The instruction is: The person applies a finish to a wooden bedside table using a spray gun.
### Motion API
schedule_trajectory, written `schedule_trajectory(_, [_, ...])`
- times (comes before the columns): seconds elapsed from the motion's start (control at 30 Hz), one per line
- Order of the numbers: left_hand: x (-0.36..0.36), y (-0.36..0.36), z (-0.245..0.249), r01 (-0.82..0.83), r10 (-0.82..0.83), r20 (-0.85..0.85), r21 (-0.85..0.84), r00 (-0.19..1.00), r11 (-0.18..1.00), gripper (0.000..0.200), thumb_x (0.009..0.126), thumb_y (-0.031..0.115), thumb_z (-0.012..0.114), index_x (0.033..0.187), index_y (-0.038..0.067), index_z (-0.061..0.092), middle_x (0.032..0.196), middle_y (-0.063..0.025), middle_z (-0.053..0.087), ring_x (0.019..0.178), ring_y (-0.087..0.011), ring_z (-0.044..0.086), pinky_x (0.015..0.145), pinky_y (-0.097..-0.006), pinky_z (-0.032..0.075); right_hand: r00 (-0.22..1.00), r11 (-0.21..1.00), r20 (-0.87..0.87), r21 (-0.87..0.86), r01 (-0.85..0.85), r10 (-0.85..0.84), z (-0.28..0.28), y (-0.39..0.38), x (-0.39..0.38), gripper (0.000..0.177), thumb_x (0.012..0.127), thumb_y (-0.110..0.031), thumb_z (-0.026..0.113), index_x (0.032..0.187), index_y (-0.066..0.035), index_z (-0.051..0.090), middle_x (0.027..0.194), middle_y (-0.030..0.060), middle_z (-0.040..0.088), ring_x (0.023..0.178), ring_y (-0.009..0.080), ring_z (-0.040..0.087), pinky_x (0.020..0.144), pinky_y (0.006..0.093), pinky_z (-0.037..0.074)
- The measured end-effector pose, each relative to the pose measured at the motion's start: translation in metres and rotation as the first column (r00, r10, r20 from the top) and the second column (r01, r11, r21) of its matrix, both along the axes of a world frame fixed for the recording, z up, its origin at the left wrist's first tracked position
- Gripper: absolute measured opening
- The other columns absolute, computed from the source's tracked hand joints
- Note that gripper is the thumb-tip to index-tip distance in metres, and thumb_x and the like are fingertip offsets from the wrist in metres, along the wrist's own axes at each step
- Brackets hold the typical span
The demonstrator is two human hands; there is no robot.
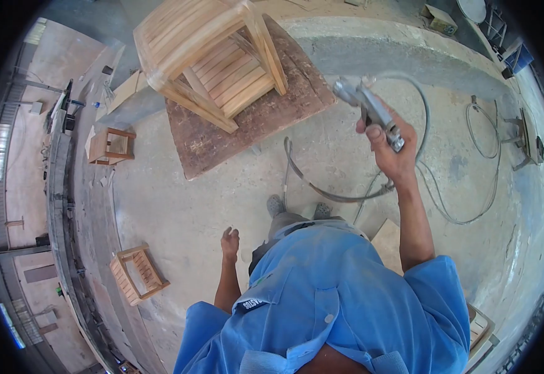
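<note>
My right hand (395, 153) is raised and closed around a silver metal spray gun (376, 109). The gun's front end points left toward a slatted wooden chair (234, 78) and is apart from it. A grey hose (340, 198) loops close to the gun and down to the floor. The chair, of pale brown wood, rests on a worn, stained brown tabletop (206, 149). My left hand (229, 242) hangs low beside my body, below the table's near edge. Its fingers are loosely bent and a little apart, and nothing shows in them.
On the concrete floor at left stand a small wooden stool (113, 146) and a slatted wooden piece (138, 274). More hose (493, 187) lies coiled at right, near a small stand (524, 140). A low concrete ledge (396, 53) runs behind the table.
</note>
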State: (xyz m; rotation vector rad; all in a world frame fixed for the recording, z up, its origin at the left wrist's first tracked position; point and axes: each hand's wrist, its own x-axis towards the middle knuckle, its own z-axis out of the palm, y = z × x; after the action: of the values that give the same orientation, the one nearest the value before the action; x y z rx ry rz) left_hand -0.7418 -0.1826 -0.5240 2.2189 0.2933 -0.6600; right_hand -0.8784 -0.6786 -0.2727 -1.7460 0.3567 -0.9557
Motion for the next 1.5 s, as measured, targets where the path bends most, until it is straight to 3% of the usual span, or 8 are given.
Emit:
schedule_trajectory(0.3, [0.174, -0.080, 0.101, 0.161, 0.013, 0.559, -0.262, 0.829, 0.952, 0.054, 0.097, 0.020, 0.057, 0.139, -0.008, 0.037, 0.125, -0.0195, 0.056, 0.113, -0.0214, 0.054, 0.098, -0.0316, 0.041, 0.994, 0.995, 0.054, 0.050, 0.090, -0.092, 0.007, 0.003, -0.003, 0.058, 0.087, -0.042, 0.070, 0.126, 0.000, 0.060, 0.084, 0.0036, 0.068, 0.076, 0.0088, 0.061, 0.070, 0.0246, 0.049])
schedule_trajectory(0.47, [0.214, -0.168, 0.153, 0.172, 0.246, 0.738, -0.440, 0.628, 0.882, 0.057, 0.098, 0.031, 0.052, 0.145, 0.003, 0.034, 0.108, -0.0054, 0.059, 0.093, -0.0140, 0.054, 0.072, -0.0285, 0.046, 0.989, 0.992, 0.115, 0.072, -0.107, 0.098, 0.028, 0.022, 0.030, 0.051, 0.085, -0.031, 0.073, 0.126, -0.003, 0.061, 0.090, 0.0066, 0.072, 0.076, 0.0096, 0.066, 0.063, 0.0270, 0.053])
schedule_trajectory(0.63, [0.200, -0.180, 0.069, 0.128, 0.054, 0.330, -0.505, 0.942, 0.854, 0.046, 0.099, 0.026, 0.048, 0.137, 0.001, 0.040, 0.124, -0.0112, 0.055, 0.104, -0.0216, 0.056, 0.085, -0.0323, 0.048, 0.926, 0.938, 0.162, -0.131, -0.321, 0.340, 0.050, 0.071, 0.088, 0.066, 0.078, -0.034, 0.077, 0.132, -0.004, 0.055, 0.110, 0.0152, 0.070, 0.075, 0.0193, 0.071, 0.064, 0.0298, 0.055])
schedule_trajectory(0.8, [0.178, -0.200, 0.073, -0.093, 0.127, 0.045, -0.451, 0.991, 0.888, 0.056, 0.097, 0.030, 0.053, 0.141, 0.000, 0.033, 0.132, -0.0146, 0.050, 0.122, -0.0245, 0.048, 0.092, -0.0370, 0.045, 0.926, 0.929, 0.130, -0.159, -0.334, 0.355, 0.064, 0.077, 0.122, 0.073, 0.076, -0.043, 0.077, 0.131, 0.000, 0.056, 0.109, 0.0174, 0.069, 0.076, 0.0227, 0.072, 0.064, 0.0322, 0.055])
schedule_trajectory(0.97, [0.255, -0.225, 0.128, 0.422, -0.035, 0.834, -0.242, 0.550, 0.874, 0.077, 0.095, 0.030, 0.058, 0.147, -0.008, 0.016, 0.147, -0.0276, 0.030, 0.136, -0.0344, 0.033, 0.113, -0.0431, 0.024, 0.978, 0.981, 0.129, -0.119, -0.151, 0.166, 0.044, 0.058, 0.131, 0.068, 0.083, -0.050, 0.070, 0.126, 0.002, 0.059, 0.097, 0.0123, 0.071, 0.069, 0.0169, 0.067, 0.062, 0.0295, 0.053])
schedule_trajectory(1.23, [0.341, -0.279, 0.206, 0.513, 0.041, 0.902, -0.282, 0.430, 0.811, 0.069, 0.094, 0.035, 0.061, 0.140, -0.009, 0.033, 0.135, -0.0239, 0.047, 0.119, -0.0307, 0.051, 0.101, -0.0394, 0.040, 0.949, 0.958, -0.243, 0.157, 0.241, -0.199, -0.046, 0.039, 0.088, 0.070, 0.087, -0.056, 0.063, 0.128, 0.000, 0.059, 0.076, 0.0023, 0.063, 0.061, 0.0064, 0.052, 0.055, 0.0235, 0.043])
schedule_trajectory(1.33, [0.392, -0.288, 0.247, 0.471, 0.024, 0.893, -0.260, 0.449, 0.843, 0.067, 0.093, 0.040, 0.062, 0.135, -0.007, 0.041, 0.128, -0.0199, 0.054, 0.115, -0.0268, 0.054, 0.100, -0.0373, 0.041, 0.956, 0.945, -0.231, 0.229, 0.232, -0.179, -0.070, 0.052, 0.092, 0.073, 0.088, -0.060, 0.059, 0.130, -0.001, 0.058, 0.075, 0.0011, 0.062, 0.056, 0.0049, 0.048, 0.051, 0.0219, 0.039])
schedule_trajectory(1.5, [0.476, -0.319, 0.351, 0.328, 0.062, 0.641, -0.471, 0.765, 0.819, 0.072, 0.089, 0.052, 0.063, 0.136, 0.000, 0.043, 0.129, -0.0180, 0.053, 0.118, -0.0305, 0.053, 0.098, -0.0498, 0.044, 0.984, 0.903, -0.094, 0.394, 0.175, -0.150, -0.072, 0.055, 0.107, 0.068, 0.085, -0.051, 0.069, 0.124, 0.003, 0.060, 0.079, 0.0039, 0.065, 0.073, 0.0097, 0.059, 0.066, 0.0251, 0.049])
